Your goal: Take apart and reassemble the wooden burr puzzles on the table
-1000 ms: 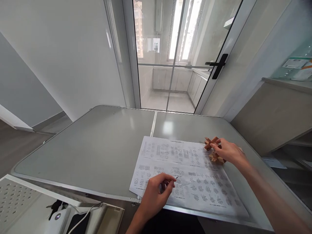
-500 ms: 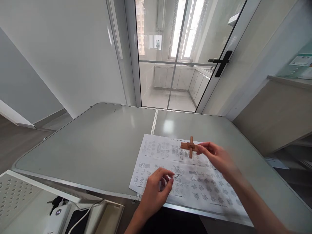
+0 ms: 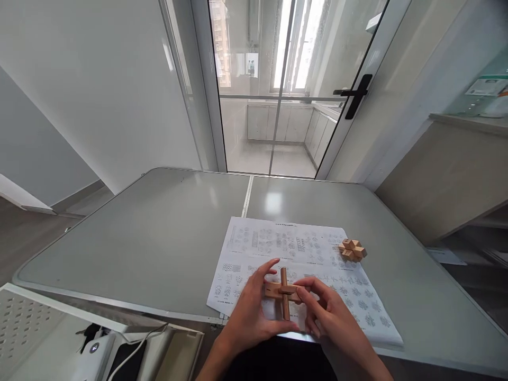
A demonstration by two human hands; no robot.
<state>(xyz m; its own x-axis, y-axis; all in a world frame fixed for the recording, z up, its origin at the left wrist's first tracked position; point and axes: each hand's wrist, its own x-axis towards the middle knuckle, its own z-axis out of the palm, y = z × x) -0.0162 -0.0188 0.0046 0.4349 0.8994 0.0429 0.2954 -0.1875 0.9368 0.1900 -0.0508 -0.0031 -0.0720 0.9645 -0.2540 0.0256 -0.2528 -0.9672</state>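
In the head view, my right hand (image 3: 327,307) pinches the right end of a brown wooden cross-shaped puzzle (image 3: 284,290). The puzzle has a flat bar lying crosswise and a round rod running through it, pointing away from me. My left hand (image 3: 254,304) is around the puzzle's left side, thumb and forefinger spread apart beyond the two ends of the rod. Whether its other fingers touch the bar is hidden. Beneath both hands lies a white printed sheet (image 3: 257,251) with rows of small diagrams. A lighter, star-shaped wooden puzzle (image 3: 352,250) sits at the sheet's right edge.
The grey table (image 3: 178,238) reaches to a glazed door (image 3: 278,121) with a black handle. At lower left, a white perforated container (image 3: 32,323) holds a white device (image 3: 93,354), a cable and keys. A shelf unit (image 3: 444,169) stands at right.
My right hand has brought the cross-shaped puzzle down and toward me, to my left hand. The left hand's fingers have spread. The star-shaped puzzle, formerly out of sight, now shows.
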